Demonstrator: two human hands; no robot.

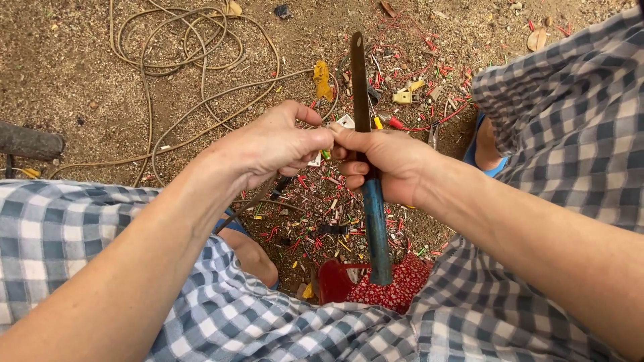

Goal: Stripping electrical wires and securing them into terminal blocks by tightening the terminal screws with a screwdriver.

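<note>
Right hand grips blue-handled knife, blade toward 12 o'clock | left hand pinches green wire beside blade | ground with cable at 11 o'clock

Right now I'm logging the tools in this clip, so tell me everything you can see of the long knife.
The long knife has a dark, worn metal blade pointing away from the person and a blue handle toward their lap. It is held nearly upright in the view by the right hand, closed around where blade meets handle. The left hand pinches something small beside it.
</note>
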